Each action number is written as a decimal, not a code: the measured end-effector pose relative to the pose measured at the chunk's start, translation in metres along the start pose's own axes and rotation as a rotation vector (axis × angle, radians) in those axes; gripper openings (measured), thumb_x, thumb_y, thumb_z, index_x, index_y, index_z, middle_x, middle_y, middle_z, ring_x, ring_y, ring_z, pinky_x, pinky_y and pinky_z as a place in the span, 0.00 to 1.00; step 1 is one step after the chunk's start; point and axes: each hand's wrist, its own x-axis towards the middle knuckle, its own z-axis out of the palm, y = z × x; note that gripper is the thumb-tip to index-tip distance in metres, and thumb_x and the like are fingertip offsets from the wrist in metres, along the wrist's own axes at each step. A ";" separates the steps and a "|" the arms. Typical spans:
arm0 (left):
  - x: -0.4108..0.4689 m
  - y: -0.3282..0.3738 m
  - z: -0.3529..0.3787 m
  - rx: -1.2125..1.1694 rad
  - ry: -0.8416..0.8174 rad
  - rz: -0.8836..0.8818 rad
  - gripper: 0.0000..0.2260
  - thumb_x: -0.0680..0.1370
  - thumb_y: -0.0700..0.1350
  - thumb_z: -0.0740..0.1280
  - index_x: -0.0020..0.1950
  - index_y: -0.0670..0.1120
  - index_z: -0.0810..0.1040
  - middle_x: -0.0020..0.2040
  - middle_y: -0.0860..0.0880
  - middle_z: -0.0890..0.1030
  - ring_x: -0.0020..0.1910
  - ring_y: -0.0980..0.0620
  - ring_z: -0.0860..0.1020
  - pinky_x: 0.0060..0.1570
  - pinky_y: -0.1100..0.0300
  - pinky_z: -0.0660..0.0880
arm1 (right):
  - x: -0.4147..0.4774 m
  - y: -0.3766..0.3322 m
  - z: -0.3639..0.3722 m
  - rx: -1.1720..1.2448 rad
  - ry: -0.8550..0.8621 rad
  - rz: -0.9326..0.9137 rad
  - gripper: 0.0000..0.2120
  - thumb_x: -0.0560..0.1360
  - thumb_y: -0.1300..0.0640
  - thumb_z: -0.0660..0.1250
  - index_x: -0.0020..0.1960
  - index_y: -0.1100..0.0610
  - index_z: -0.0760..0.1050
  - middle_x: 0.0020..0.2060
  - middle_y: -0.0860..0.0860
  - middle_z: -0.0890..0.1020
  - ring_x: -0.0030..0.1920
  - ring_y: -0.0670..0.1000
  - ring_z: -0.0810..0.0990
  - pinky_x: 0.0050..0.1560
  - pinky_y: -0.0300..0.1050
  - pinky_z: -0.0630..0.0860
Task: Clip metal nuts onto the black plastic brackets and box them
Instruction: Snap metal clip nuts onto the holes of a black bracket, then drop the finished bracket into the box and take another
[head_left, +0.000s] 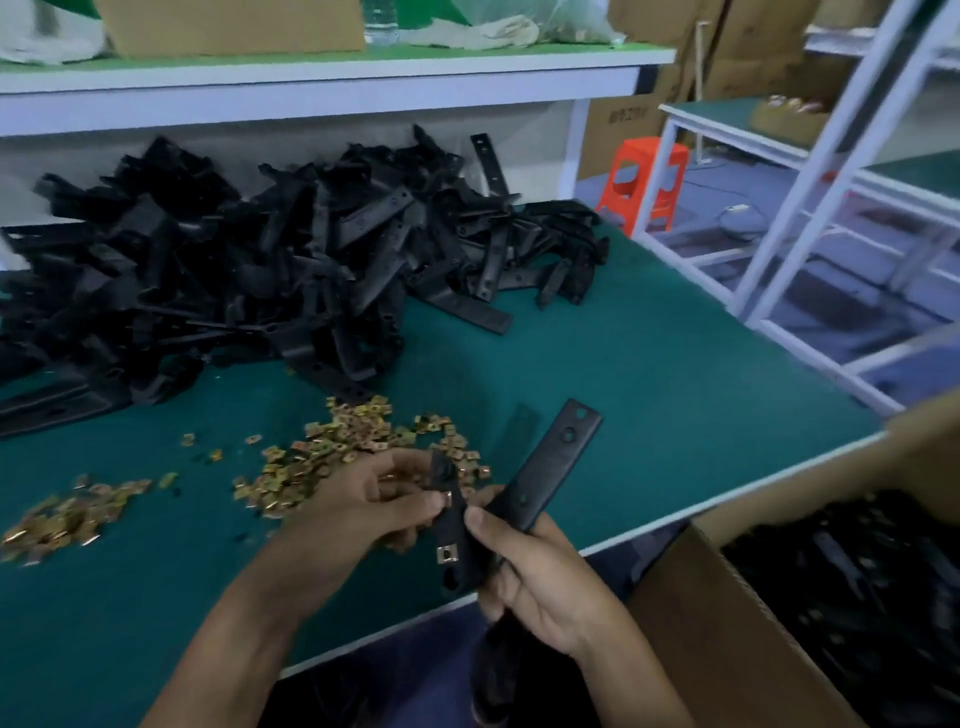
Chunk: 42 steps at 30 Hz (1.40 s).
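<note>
The clipping step is in hand. Just right of the heap of metal nuts (332, 457), over the near edge of the tabletop (649, 364), the right hand (540, 582) grips a black bracket (550, 467) around its long strip. The left hand (384, 499) pinches 1 nut (445, 500) against the bracket's shorter leg. 1 clipped nut (447, 556) sits lower on that leg. Behind the heap lies the pile of bare brackets (234, 270). Well right of the heap stands the open cardboard box (727, 623), with dark parts inside. Next, I judge, the pinched nut needs a firm push until it seats over its hole. Then the bracket can go right, into the box.
</note>
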 end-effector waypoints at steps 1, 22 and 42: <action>0.002 -0.003 0.011 0.026 -0.027 -0.009 0.16 0.67 0.44 0.80 0.53 0.47 0.84 0.38 0.47 0.80 0.31 0.53 0.75 0.30 0.63 0.73 | -0.013 0.002 -0.006 0.017 0.028 -0.013 0.11 0.69 0.48 0.81 0.47 0.49 0.84 0.35 0.52 0.83 0.29 0.47 0.82 0.21 0.40 0.74; 0.083 0.006 -0.019 0.898 0.505 0.185 0.08 0.80 0.49 0.66 0.59 0.53 0.80 0.55 0.54 0.81 0.55 0.51 0.78 0.57 0.56 0.74 | 0.013 -0.026 -0.038 -0.169 0.513 -0.377 0.12 0.78 0.64 0.69 0.59 0.54 0.80 0.41 0.56 0.86 0.39 0.49 0.84 0.40 0.39 0.80; 0.147 -0.001 -0.090 1.314 0.704 0.280 0.15 0.83 0.56 0.60 0.64 0.50 0.75 0.46 0.46 0.85 0.47 0.42 0.82 0.51 0.50 0.74 | 0.075 0.009 -0.015 -0.630 0.536 -0.419 0.15 0.79 0.58 0.68 0.49 0.36 0.78 0.41 0.42 0.84 0.42 0.44 0.83 0.42 0.34 0.77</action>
